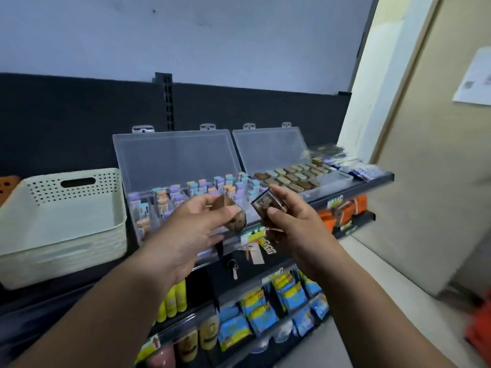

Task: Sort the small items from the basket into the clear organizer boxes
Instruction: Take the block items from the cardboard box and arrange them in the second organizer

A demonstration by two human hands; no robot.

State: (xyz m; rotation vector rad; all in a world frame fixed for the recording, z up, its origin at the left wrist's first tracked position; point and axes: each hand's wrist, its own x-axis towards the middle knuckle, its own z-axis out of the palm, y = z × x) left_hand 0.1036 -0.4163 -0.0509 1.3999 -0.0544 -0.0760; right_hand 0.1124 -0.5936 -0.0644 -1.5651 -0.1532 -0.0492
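Note:
My left hand [196, 224] pinches a small brown packet [235, 221] in front of the left clear organizer box [175, 160], whose lid stands open above rows of pastel-capped tubes. My right hand [289, 221] grips a second small brown packet [268, 207] just right of the first, below the right clear organizer box [268, 150], which holds flat brown and tan pieces. The cream perforated basket [61, 216] stands on the shelf at the left, apart from both hands; its contents are hidden.
The black shelf edge [372, 181] runs to the right, with loose packets at its far end. Lower shelves hold yellow tubes [174, 301] and blue snack packs [265, 312]. A door [438, 155] stands at the right. Keys [233, 266] hang below the shelf.

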